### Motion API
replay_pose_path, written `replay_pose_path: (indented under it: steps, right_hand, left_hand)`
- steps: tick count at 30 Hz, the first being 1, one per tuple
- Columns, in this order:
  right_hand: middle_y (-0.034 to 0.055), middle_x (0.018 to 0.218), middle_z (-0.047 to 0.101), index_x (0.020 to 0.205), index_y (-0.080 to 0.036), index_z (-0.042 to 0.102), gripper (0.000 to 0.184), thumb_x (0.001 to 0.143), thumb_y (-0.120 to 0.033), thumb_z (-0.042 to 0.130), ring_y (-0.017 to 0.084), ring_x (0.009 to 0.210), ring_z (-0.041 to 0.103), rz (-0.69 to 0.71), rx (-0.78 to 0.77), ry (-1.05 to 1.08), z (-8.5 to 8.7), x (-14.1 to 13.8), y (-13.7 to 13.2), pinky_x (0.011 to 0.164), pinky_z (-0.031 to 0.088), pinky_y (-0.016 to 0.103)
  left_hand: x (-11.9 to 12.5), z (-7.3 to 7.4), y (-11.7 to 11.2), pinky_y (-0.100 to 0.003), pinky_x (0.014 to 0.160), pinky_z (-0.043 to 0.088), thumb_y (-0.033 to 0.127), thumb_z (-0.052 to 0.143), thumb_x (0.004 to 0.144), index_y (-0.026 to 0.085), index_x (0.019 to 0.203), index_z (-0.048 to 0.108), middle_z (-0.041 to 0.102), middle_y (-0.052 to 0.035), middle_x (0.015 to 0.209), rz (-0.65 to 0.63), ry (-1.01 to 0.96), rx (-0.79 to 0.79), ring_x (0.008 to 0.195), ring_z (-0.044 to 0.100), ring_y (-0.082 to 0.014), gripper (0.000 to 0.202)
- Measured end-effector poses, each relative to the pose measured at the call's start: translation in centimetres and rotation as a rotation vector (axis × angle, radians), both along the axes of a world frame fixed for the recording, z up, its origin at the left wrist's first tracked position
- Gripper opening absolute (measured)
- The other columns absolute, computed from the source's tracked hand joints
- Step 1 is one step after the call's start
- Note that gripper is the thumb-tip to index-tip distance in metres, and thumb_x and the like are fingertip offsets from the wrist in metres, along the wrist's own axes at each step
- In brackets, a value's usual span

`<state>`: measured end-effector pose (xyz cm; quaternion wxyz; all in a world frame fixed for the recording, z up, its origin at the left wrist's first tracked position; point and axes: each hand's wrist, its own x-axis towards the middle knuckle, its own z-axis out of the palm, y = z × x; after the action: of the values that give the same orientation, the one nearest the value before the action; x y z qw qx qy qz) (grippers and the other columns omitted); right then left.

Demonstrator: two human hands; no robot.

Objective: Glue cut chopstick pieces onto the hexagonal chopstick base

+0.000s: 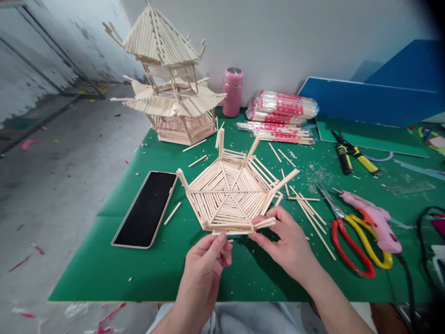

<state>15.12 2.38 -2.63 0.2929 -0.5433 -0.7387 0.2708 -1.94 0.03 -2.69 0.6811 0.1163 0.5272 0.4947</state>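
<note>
A hexagonal base of wooden sticks (227, 191) lies on the green table, with stick posts rising at its corners. My left hand (208, 260) pinches the left end of a short wooden stick (236, 233) along the base's near edge. At the near right corner, the fingers of my right hand (283, 236) are closed around a short post (265, 223) and the stick's other end. Part of the corner is hidden by those fingers. Several loose sticks (311, 211) lie just right of the base.
A stick pagoda (174, 102) stands at the back left, near a pink flask (232, 93) and packaged sticks (281, 111). Scissors (351, 232), a glue gun (370, 215) and pliers (354, 153) lie at the right. A phone (146, 208) is at the left.
</note>
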Motion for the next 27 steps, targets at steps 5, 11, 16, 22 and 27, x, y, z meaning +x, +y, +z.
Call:
replay_pose_path:
  steps: [5, 11, 16, 22, 27]
  right_hand:
    - [0.0034, 0.08, 0.049, 0.09, -0.02, 0.061, 0.014, 0.078, -0.024, 0.058, 0.016, 0.075, 0.051, -0.002, -0.001, 0.016, 0.12, -0.14, -0.08, 0.068, 0.043, 0.03]
    - [0.0024, 0.082, 0.047, 0.1, -0.023, 0.059, 0.023, 0.077, -0.023, 0.058, 0.015, 0.076, 0.052, -0.021, -0.051, 0.08, 0.11, -0.21, -0.2, 0.068, 0.044, 0.029]
    - [0.0016, 0.082, 0.046, 0.095, -0.024, 0.061, 0.018, 0.077, -0.024, 0.058, 0.014, 0.075, 0.053, -0.012, -0.106, 0.159, 0.11, -0.3, -0.14, 0.068, 0.045, 0.027]
    - [0.0004, 0.081, 0.046, 0.093, -0.025, 0.061, 0.017, 0.076, -0.022, 0.06, 0.013, 0.076, 0.053, -0.02, -0.153, 0.216, 0.39, -0.45, 0.06, 0.068, 0.044, 0.026]
    - [-0.0001, 0.082, 0.045, 0.091, -0.025, 0.061, 0.015, 0.076, -0.024, 0.06, 0.012, 0.075, 0.053, -0.019, -0.18, 0.202, 0.5, -0.44, 0.16, 0.068, 0.043, 0.025]
  left_hand:
    - [0.01, 0.02, 0.0, -0.019, 0.048, 0.035, 0.024, 0.068, 0.067, 0.01, 0.062, 0.062, 0.058, -0.0015, 0.055, 0.019, -0.016, -0.003, 0.048, 0.046, -0.0067, 0.016]
    - [-0.09, 0.1, 0.03, -0.019, 0.049, 0.035, 0.024, 0.069, 0.066, 0.01, 0.061, 0.062, 0.058, -0.0016, 0.055, 0.029, -0.013, 0.004, 0.048, 0.045, -0.0069, 0.017]
    - [-0.27, -0.08, -0.2, -0.02, 0.05, 0.036, 0.024, 0.068, 0.068, 0.011, 0.061, 0.062, 0.058, -0.0015, 0.055, 0.019, -0.014, 0.017, 0.049, 0.046, -0.0073, 0.016]
    - [-0.31, -0.06, 0.01, -0.02, 0.051, 0.036, 0.026, 0.066, 0.07, 0.011, 0.06, 0.062, 0.057, -0.0017, 0.056, 0.004, -0.01, 0.024, 0.05, 0.045, -0.0075, 0.018]
    - [-0.39, -0.18, 0.12, -0.02, 0.051, 0.036, 0.025, 0.065, 0.071, 0.011, 0.061, 0.061, 0.057, -0.0015, 0.056, 0.003, -0.022, 0.029, 0.05, 0.045, -0.0076, 0.018]
